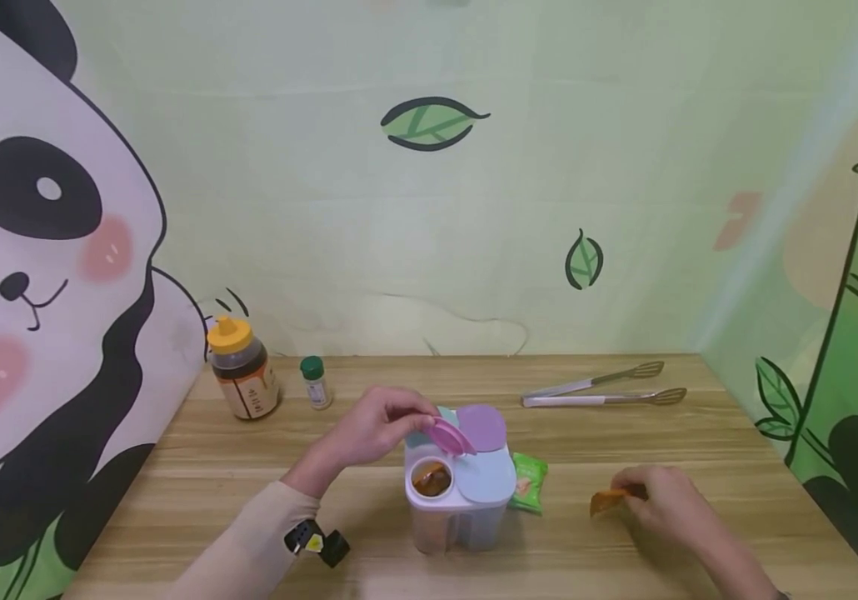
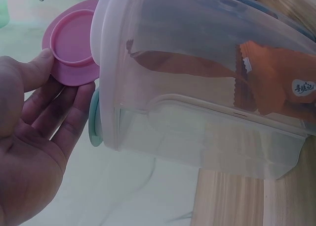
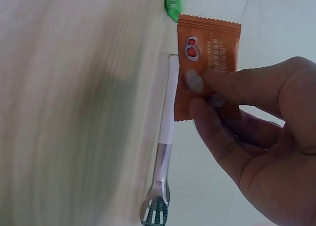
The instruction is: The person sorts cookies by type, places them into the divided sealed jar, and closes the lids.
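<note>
A clear storage container (image 1: 429,529) with several lidded compartments stands on the table. My left hand (image 1: 380,423) pinches its pink lid (image 1: 450,437), tilted up off one round opening; the left wrist view shows thumb and fingers on the lid's rim. Through that opening, orange snack packets (image 1: 432,479) are visible, and the left wrist view shows an orange packet (image 2: 281,77) through the wall. To the right of the container, my right hand (image 1: 669,504) pinches another orange packet (image 3: 207,43) between thumb and fingers, just above the table.
A green packet (image 1: 530,483) lies against the container's right side. Metal tongs (image 1: 601,400) with white handles lie at the back right. A yellow-capped bottle (image 1: 245,375) and a small green-capped jar (image 1: 316,385) stand at the back left.
</note>
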Motion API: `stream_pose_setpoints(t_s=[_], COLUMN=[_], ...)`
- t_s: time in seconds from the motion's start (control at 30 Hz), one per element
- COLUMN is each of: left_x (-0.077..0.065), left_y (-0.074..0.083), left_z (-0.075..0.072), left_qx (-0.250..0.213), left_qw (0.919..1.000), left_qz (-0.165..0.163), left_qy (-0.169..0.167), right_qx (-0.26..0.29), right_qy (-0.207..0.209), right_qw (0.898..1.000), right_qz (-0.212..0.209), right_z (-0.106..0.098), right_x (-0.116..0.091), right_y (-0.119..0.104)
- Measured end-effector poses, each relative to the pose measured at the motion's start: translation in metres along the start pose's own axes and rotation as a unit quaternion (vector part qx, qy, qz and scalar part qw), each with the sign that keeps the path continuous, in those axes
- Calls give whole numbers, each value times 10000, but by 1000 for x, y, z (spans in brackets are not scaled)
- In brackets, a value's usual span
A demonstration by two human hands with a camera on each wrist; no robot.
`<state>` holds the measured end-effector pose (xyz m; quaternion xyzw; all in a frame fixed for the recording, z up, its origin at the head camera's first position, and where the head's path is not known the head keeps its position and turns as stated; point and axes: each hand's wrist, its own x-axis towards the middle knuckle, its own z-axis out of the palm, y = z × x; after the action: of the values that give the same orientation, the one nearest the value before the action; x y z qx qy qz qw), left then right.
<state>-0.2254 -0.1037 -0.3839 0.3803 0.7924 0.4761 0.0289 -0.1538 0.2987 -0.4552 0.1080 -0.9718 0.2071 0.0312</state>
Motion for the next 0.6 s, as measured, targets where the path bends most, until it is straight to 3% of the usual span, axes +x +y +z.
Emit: stream_pose_setpoints(t_s=[0.37, 0.6], left_x=[0, -1], left_y=[-1, -1], left_z=[0, 0], left_qx=[8, 27], left_qw=[10000, 10000], left_qz=[17, 33], left_qy=[19, 21], right_qx=[388, 357], right_qy=[153, 549], right_qw=[9991, 9971], right_qz=[-97, -394], right_z=[-13, -20], right_x=[1, 0], right_y=[-17, -30])
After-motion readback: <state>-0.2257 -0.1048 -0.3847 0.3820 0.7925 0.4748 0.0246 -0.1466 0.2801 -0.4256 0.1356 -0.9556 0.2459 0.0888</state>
